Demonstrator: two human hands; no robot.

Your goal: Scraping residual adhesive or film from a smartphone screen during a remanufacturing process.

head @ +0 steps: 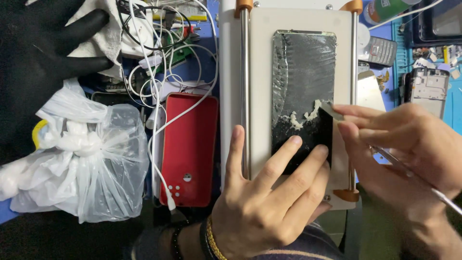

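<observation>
head view: our left hand (269,202) lies flat with spread fingers, pinning the lower end of the dark phone screen panel (303,86) down on the pale separator plate (260,58); it grips nothing, only presses. our right hand (409,149) is pinched shut on a thin scraper blade (331,110), its edge touching the panel mid-height at the right side. white glue crumbs (304,117) are bunched right at the blade edge. above them the panel surface looks streaky with residue; below, it's darker and cleaner. the panel sits between the plate's two metal rails (244,91).

risks, as we judge them:
- blade tilted too steep could gouge or crack the panel.
- our left fingertips sit just beside the blade's path; a slip could catch them.
- light hold-down lets the panel skid on the plate.
- crumbs dragged under the blade could scratch.

containers: a clear plastic bag (91,159) at the left of the worktop, knotted, holds white wadded stuff, likely tissue or cotton, can't tell which. a green can (390,9) at top right, contents not visible.

also there: red phone case (189,149) just left of the plate, with a white cable (159,86) running across it; a bare phone frame (428,89) far right; a black-gloved hand (43,43) at top left, not ours.
</observation>
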